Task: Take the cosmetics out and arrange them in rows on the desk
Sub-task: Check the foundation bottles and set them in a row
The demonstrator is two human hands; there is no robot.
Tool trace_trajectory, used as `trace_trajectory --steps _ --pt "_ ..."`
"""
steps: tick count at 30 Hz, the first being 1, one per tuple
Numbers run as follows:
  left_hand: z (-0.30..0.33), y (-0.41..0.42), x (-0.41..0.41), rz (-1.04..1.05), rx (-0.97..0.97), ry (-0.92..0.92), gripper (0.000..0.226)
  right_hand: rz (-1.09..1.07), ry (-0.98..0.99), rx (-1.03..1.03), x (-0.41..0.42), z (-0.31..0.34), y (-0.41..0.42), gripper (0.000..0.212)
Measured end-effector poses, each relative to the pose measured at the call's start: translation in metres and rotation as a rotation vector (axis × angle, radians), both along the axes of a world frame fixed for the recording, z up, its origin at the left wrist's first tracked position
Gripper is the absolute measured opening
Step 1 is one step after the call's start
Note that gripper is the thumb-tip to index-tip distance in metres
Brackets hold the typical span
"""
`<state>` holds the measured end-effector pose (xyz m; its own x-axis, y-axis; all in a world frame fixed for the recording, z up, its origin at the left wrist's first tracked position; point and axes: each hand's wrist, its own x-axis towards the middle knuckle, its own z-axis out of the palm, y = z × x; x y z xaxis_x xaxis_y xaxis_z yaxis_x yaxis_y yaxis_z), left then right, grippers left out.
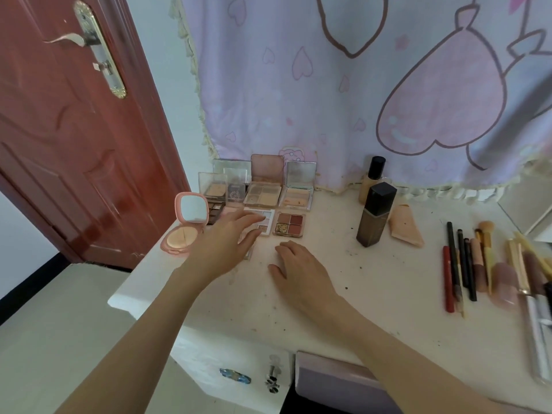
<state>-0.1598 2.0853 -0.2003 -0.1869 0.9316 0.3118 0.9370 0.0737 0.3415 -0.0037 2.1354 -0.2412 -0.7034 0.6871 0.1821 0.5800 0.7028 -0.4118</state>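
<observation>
Our left hand [227, 240], fingers spread and holding nothing, hovers over the palette rows beside the open pink compact [185, 225]; a careless sweep could topple its lid. Our right hand [298, 264] rests loosely curled and empty on the desk [373, 294], near the upright dark bottle [375, 215].

Both hands [224, 240] [298, 264] hover beside opened palettes [289, 225].

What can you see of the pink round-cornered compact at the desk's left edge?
The pink compact lies open near the left edge of the white desk, left of the palettes. Its lid stands upright, showing a rounded-square mirror; the base lies flat, holding a pale beige powder pan. It looks like glossy plastic. Neither hand touches it; the left hand hovers just right of it.
</observation>
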Motion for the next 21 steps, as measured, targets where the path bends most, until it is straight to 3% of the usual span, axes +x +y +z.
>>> trace_trajectory --steps 3,7,13,18,21 --pt "-0.016 -0.015 0.041 -0.072 0.109 0.013 0.037 -0.042 -0.010 0.035 0.041 0.005 -0.003 0.045" --pt "-0.030 -0.020 0.103 -0.201 0.108 -0.006 0.040 -0.137 0.010 0.111 0.109 0.010 -0.001 0.042" --pt "-0.031 0.011 0.189 -0.332 0.127 -0.087 0.031 -0.355 0.101 0.300 0.208 0.012 0.014 0.023" --pt "-0.028 0.047 0.253 -0.464 0.098 -0.059 0.029 -0.522 0.101 0.211 0.270 0.018 0.045 0.017" --pt "-0.026 0.071 0.274 -0.400 -0.006 0.067 0.031 -0.595 0.067 0.143 0.291 0.027 0.069 0.021"
